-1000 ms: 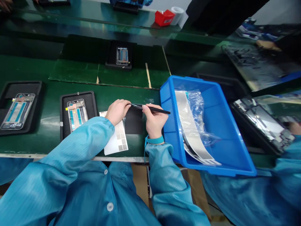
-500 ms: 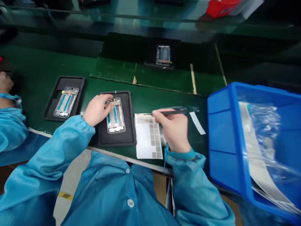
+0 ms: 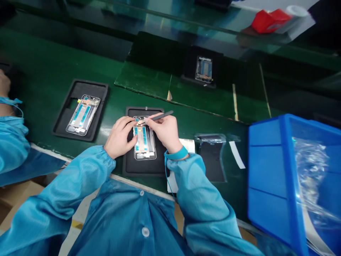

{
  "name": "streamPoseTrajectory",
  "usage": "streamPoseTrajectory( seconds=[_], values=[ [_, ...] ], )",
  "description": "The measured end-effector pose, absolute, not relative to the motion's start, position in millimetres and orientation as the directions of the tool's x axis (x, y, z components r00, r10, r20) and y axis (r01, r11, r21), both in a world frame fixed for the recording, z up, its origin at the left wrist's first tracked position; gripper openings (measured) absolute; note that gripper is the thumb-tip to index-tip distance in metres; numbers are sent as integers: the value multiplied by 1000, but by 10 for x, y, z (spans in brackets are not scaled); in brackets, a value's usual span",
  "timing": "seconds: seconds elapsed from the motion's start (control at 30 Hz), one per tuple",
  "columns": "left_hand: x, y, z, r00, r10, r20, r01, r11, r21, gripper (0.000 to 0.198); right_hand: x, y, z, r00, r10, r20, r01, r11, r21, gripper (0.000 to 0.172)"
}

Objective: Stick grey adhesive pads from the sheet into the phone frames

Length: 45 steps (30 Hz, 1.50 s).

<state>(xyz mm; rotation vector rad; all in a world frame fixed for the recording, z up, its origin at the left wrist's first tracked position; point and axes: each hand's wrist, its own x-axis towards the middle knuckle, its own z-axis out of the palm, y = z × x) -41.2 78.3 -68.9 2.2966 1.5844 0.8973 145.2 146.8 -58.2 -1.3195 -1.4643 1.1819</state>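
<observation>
On the green bench point(image 3: 186, 124), a phone frame point(image 3: 144, 142) lies flat in a black tray point(image 3: 130, 168), directly between the hands. Left hand point(image 3: 119, 137): fingers half curled, touching the frame's left edge; whether it grips cannot be told. Right hand point(image 3: 165, 131): closed in a pinch on black tweezers point(image 3: 160, 115), tips over the frame's upper end. Right of the tray lies a black sheet point(image 3: 212, 160) in a clear sleeve, then a blue bin point(image 3: 266, 177). Left, a second frame point(image 3: 83, 115) lies in its own tray.
</observation>
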Motion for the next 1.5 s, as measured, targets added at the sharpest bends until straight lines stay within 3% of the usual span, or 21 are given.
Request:
streamPoseTrajectory(
  seconds=[0.17,1.27,1.5],
  values=[
    [-393,778,-691,238,912,334,777,-385,497,42,1454,1441,-620,-107,994,3,305,36,-952,19],
    [-384,770,-665,251,907,337,783,-395,480,40,1462,1436,-536,-140,990,0,378,53,-924,12],
    [-395,764,-665,279,896,345,808,-413,420,39,1454,1426,-518,-141,990,2,381,56,-923,11]
  ],
)
